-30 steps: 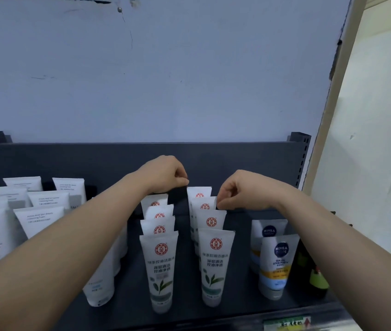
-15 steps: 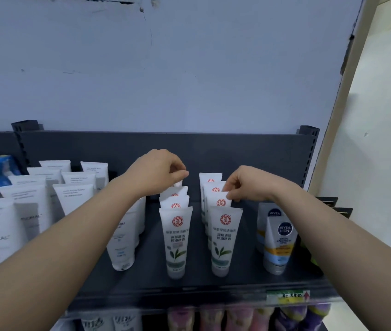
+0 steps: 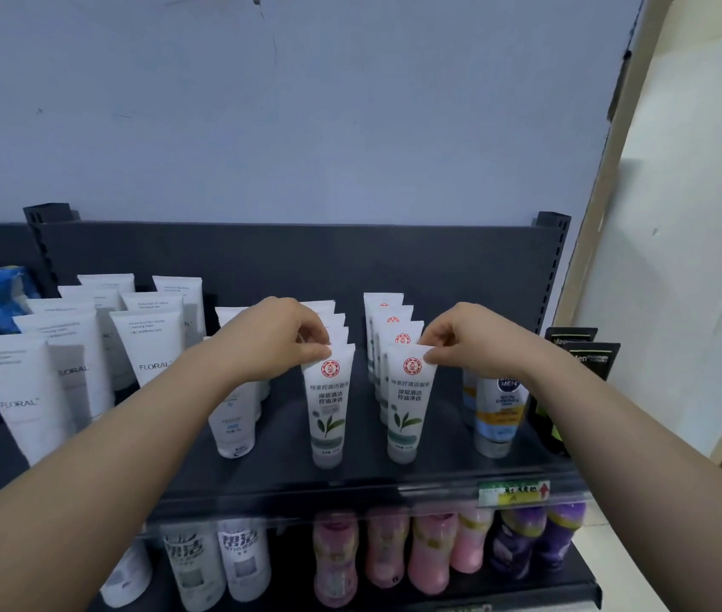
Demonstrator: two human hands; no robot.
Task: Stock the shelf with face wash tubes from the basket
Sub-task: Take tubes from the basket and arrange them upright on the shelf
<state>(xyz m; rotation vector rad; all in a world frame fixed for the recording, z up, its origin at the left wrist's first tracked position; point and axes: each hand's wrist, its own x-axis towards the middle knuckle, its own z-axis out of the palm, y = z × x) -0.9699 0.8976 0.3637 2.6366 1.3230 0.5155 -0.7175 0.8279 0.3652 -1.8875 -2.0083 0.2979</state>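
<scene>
Fingertips of the left hand (image 3: 279,342) pinch the flat crimped top of a glossy white tube (image 3: 330,404). The right hand (image 3: 469,342) pinches its twin (image 3: 407,404); matte shelf (image 3: 279,472) beneath both.

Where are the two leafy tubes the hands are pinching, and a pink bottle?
left leafy tube (image 3: 328,397), head view, on the printed words above its green leaf.
right leafy tube (image 3: 408,396), head view, on the printed words of its label.
pink bottle (image 3: 335,560), head view, middle of its body.

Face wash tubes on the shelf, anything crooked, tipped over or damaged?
Nothing stands out. Every tube stands upright in its row; the left hand pinches the left front tube, the right hand the right front tube.
</scene>
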